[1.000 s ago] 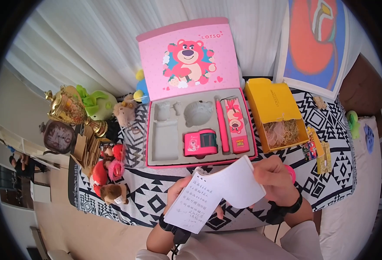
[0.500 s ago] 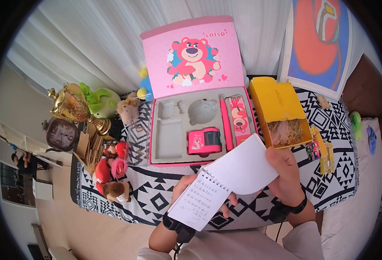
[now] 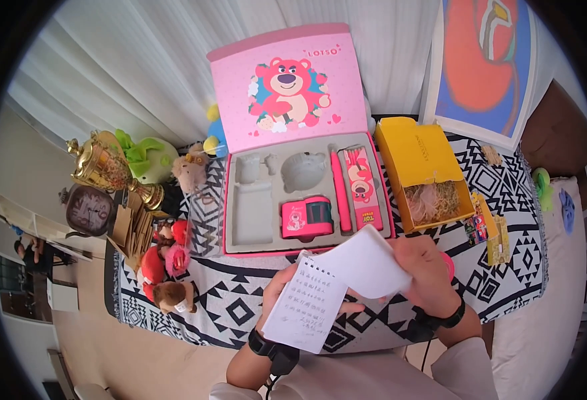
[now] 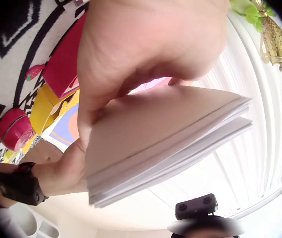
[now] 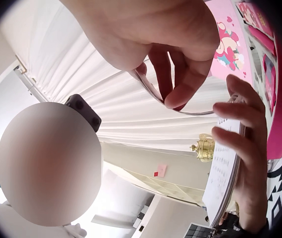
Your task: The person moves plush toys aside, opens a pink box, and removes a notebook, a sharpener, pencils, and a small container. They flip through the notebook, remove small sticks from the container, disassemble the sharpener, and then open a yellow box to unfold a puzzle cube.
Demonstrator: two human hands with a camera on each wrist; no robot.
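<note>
A small spiral notebook lies open above the front of the table, its left part covered in handwriting. My left hand holds this part from beneath; in the left wrist view the hand grips the notebook's back, and the loose page edges fan apart. My right hand pinches the blank lifted pages, which bend in a curve. Thumb and fingers meet on the page edge in the right wrist view, close to the hand. Behind the notebook stands a pink box with its lid raised.
The box's grey tray holds a pink case with a dark window, a pink stick and a bear-print pack. A yellow box stands right. A gold trophy, clock and plush toys crowd the left.
The lifted pages rose and flattened half a second ago, with my right hand moving up; now they are lower and curved again. The left hand keeps its hold on the notebook.
</note>
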